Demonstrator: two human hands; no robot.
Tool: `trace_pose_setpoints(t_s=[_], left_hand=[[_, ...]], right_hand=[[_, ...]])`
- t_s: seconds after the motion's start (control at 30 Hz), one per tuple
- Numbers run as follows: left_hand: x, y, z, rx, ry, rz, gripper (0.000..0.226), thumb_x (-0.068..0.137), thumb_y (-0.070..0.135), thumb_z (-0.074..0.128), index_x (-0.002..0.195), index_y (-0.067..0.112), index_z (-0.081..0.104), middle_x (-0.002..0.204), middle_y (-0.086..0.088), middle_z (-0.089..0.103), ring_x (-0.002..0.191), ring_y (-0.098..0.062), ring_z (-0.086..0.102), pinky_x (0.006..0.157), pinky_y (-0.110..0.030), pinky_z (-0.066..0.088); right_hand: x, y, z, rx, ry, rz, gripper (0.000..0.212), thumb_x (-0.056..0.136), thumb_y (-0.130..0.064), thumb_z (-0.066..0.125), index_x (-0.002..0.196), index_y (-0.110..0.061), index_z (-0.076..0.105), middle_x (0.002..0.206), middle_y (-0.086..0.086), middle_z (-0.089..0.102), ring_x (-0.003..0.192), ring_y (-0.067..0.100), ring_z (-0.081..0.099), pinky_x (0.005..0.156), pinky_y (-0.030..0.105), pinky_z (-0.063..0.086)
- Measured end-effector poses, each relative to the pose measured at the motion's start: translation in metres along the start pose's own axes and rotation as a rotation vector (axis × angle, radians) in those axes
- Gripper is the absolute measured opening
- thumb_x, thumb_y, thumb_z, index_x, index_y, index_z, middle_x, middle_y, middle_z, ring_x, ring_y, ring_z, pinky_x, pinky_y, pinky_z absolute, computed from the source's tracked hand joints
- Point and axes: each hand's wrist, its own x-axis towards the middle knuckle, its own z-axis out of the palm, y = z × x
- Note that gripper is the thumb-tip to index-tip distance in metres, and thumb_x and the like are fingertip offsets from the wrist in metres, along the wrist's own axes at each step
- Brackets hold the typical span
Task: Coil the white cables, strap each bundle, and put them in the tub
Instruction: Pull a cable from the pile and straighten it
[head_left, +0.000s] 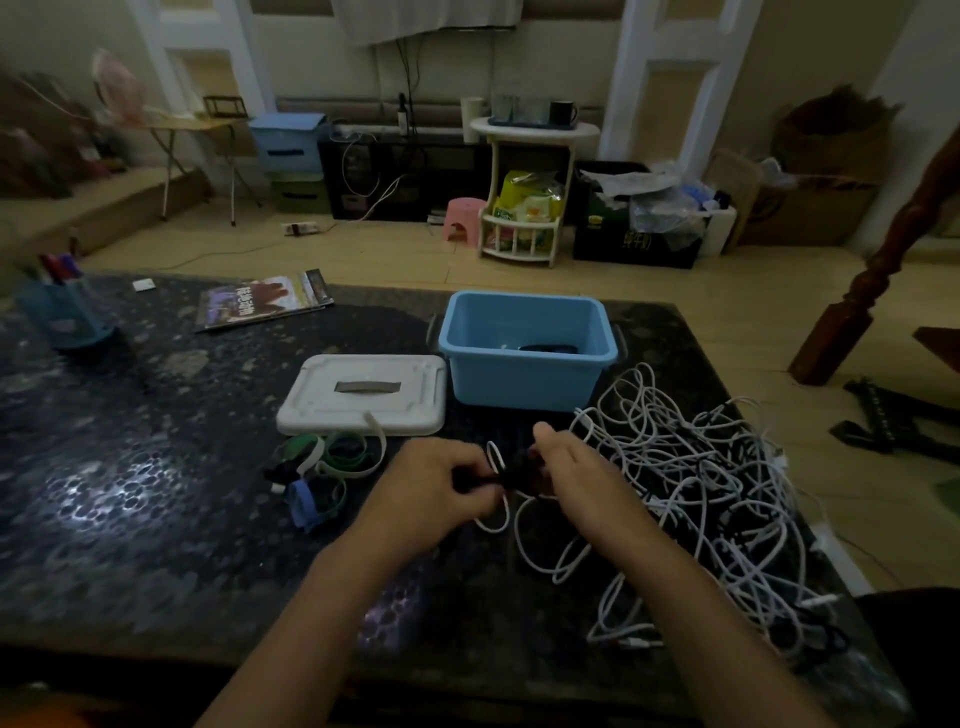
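Head view: both hands meet over the dark speckled table, just in front of the blue tub. The left hand has its fingers curled, pinching a dark strap against a small white coil whose loops stick out above and below the knuckles. The right hand faces it with the thumb raised and the fingers bent round the other side of the same coil and a dark piece held there; what that dark piece is cannot be told in the dim light. A loose white loop trails from the coil down toward the near table edge.

To the right of the hands lies the cable heap, a wide tangle of white cables with some dark ones mixed in, reaching from beside the tub to the near right corner of the table. The tub stands open, with a dark object on its floor. Its white lid lies flat just left of it, handle up. Near the lid's front edge, left of the left hand, sits a cluster of straps in green, white, blue and black.

Farther left on the table are a magazine and a blue pen holder.
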Motion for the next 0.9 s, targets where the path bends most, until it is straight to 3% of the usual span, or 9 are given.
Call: trace_pose_setpoints(t_s=[0.1, 0.27, 0.37, 0.43, 0.7, 0.9], left_hand=[[0.019, -0.020, -0.004, -0.114, 0.200, -0.230, 0.011, 0.078, 0.020, 0.083, 0.072, 0.017, 0.075, 0.065, 0.003, 0.070, 0.056, -0.002, 0.057, 0.059, -0.017, 0.046], [0.056, -0.054, 0.015, -0.056, 0.319, -0.435, 0.018, 0.078, 0.029, 0.083, 0.082, 0.012, 0.079, 0.073, -0.002, 0.074, 0.068, -0.014, 0.066, 0.064, -0.024, 0.045], [0.080, -0.074, 0.031, 0.057, 0.325, -0.495, 0.026, 0.079, 0.034, 0.082, 0.092, 0.011, 0.079, 0.086, -0.008, 0.076, 0.085, -0.024, 0.069, 0.076, -0.031, 0.052], [0.091, -0.083, 0.040, 0.161, 0.301, -0.506, 0.029, 0.080, 0.038, 0.079, 0.096, 0.014, 0.077, 0.093, -0.008, 0.074, 0.094, -0.028, 0.068, 0.082, -0.036, 0.055], [0.099, -0.098, 0.055, 0.558, 0.122, -0.356, 0.036, 0.090, 0.043, 0.067, 0.104, 0.010, 0.068, 0.110, -0.013, 0.058, 0.105, -0.031, 0.057, 0.080, -0.041, 0.051], [0.099, -0.101, 0.058, 0.533, 0.061, -0.317, 0.045, 0.091, 0.046, 0.064, 0.121, 0.014, 0.060, 0.119, -0.012, 0.055, 0.115, -0.031, 0.052, 0.087, -0.041, 0.049]], right_hand=[[0.000, 0.004, -0.011, 0.070, 0.093, -0.028, 0.050, 0.102, -0.058, 0.029, 0.104, -0.021, 0.063, 0.103, -0.002, 0.068, 0.099, 0.017, 0.061, 0.093, 0.040, 0.047], [0.007, 0.015, -0.018, 0.010, 0.087, -0.036, 0.042, 0.102, -0.052, 0.032, 0.101, -0.022, 0.061, 0.101, -0.004, 0.069, 0.096, 0.015, 0.062, 0.090, 0.038, 0.049], [0.009, 0.021, -0.018, -0.113, 0.052, -0.083, 0.031, 0.103, -0.046, 0.039, 0.099, -0.026, 0.063, 0.096, -0.008, 0.067, 0.091, 0.013, 0.061, 0.084, 0.036, 0.050], [0.009, 0.021, -0.017, -0.168, 0.043, -0.123, 0.025, 0.102, -0.040, 0.045, 0.101, -0.026, 0.065, 0.094, -0.009, 0.066, 0.088, 0.012, 0.061, 0.079, 0.033, 0.049], [0.011, 0.020, -0.011, -0.288, -0.041, -0.199, 0.019, 0.100, -0.034, 0.051, 0.107, -0.025, 0.066, 0.104, -0.008, 0.065, 0.094, 0.009, 0.060, 0.080, 0.028, 0.048], [0.015, 0.023, 0.001, -0.412, -0.043, -0.264, 0.020, 0.098, -0.036, 0.054, 0.110, -0.025, 0.066, 0.108, -0.003, 0.063, 0.099, 0.014, 0.059, 0.084, 0.032, 0.049]])
